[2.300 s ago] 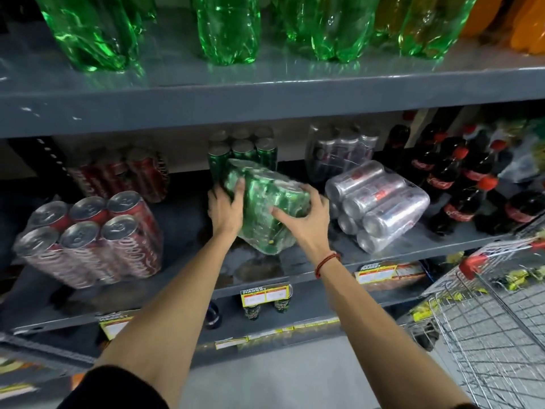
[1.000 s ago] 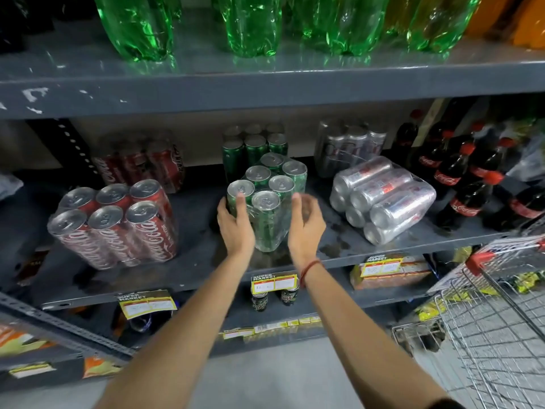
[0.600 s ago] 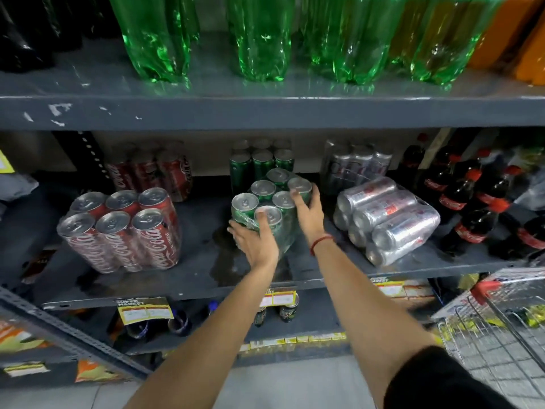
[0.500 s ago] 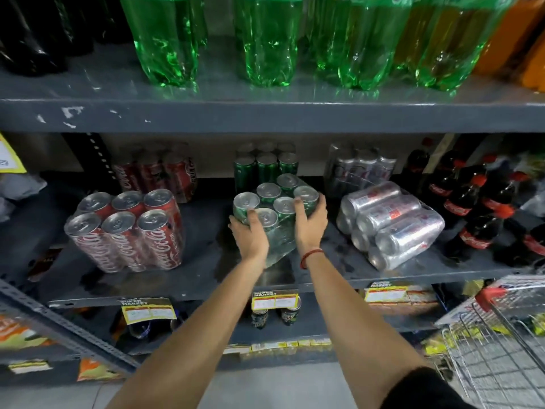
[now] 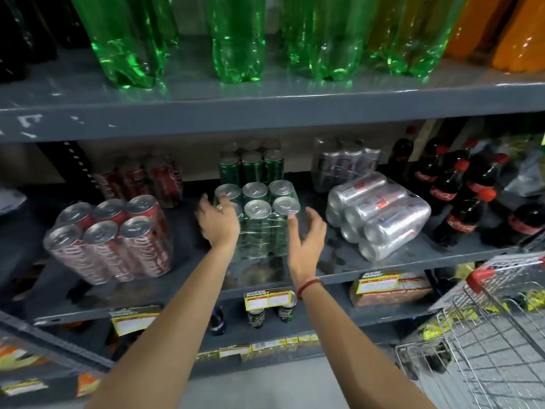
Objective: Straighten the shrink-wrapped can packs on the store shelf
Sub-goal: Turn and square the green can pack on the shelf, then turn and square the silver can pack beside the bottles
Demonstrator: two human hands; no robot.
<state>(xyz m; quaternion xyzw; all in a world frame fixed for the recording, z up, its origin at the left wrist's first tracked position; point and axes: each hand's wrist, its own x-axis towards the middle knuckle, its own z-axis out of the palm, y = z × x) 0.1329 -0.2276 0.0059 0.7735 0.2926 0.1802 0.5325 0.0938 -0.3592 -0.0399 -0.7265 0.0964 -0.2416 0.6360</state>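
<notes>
A shrink-wrapped pack of green cans (image 5: pixel 262 222) stands upright in the middle of the grey shelf (image 5: pixel 333 265), squared to the front edge. My left hand (image 5: pixel 218 221) hovers at the pack's left front corner with its fingers spread, and I cannot tell whether it touches. My right hand (image 5: pixel 303 237) is open just right of the pack, a fingertip near the wrap. A red can pack (image 5: pixel 110 240) stands tilted at the left. A silver can pack (image 5: pixel 380 212) lies on its side at the right, skewed.
More red (image 5: pixel 141 180), green (image 5: pixel 250 166) and silver (image 5: pixel 345 163) can packs stand behind at the back. Dark cola bottles (image 5: pixel 460 199) crowd the right end. Green bottles (image 5: pixel 236 36) fill the upper shelf. A wire shopping cart (image 5: pixel 495 335) sits at the lower right.
The green pack went from tilted in both hands to standing upright on the shelf. Both hands have let go and drawn apart from its sides.
</notes>
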